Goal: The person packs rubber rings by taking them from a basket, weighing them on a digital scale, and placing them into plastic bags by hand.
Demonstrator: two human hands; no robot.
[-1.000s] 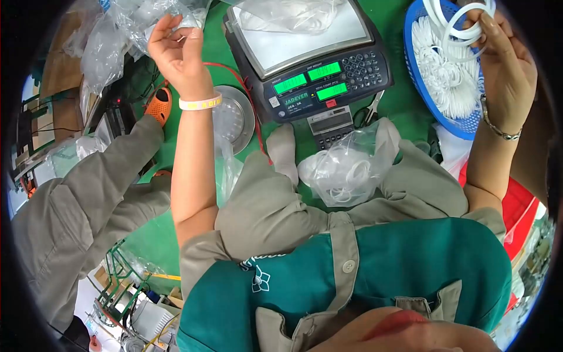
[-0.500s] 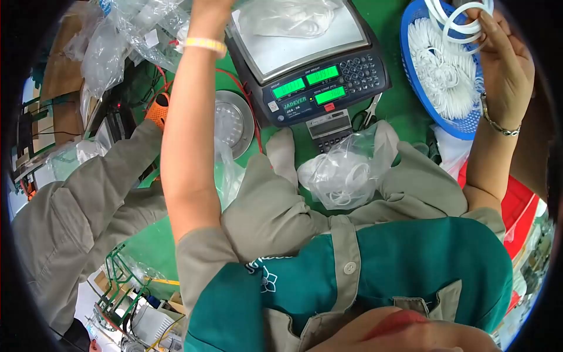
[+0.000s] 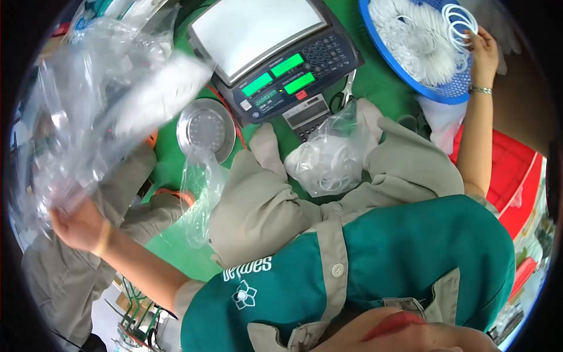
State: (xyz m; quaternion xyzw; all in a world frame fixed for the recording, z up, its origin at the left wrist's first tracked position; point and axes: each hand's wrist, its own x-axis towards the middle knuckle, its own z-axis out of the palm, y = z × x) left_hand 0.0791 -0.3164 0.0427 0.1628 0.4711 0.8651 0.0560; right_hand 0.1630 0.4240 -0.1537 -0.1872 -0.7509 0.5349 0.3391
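My left hand (image 3: 82,226) is out at the left, its fingers closed on a clear plastic bag (image 3: 70,135). The bag is smeared by motion, with a whitish blurred part (image 3: 158,97) stretching toward the scale. At the upper right, my right hand (image 3: 484,56) pinches several white rings (image 3: 458,24) over the edge of a blue basket (image 3: 437,94). Inside that basket lies a heap of thin white rings or loops (image 3: 404,41). Another clear bag with white rings in it (image 3: 331,161) rests between my legs.
A digital scale (image 3: 275,64) with lit green displays stands ahead, a calculator (image 3: 308,114) and scissors (image 3: 346,94) below it. A round metal pan (image 3: 205,130) and a clear bag (image 3: 202,193) lie left of my legs. Another person's trouser leg (image 3: 64,287) is at the left. A red crate (image 3: 498,170) is at the right.
My left hand has swung from beside the scale down to the left with a clear bag. The bag on the scale plate is gone from there. My right hand stays with the rings near the basket.
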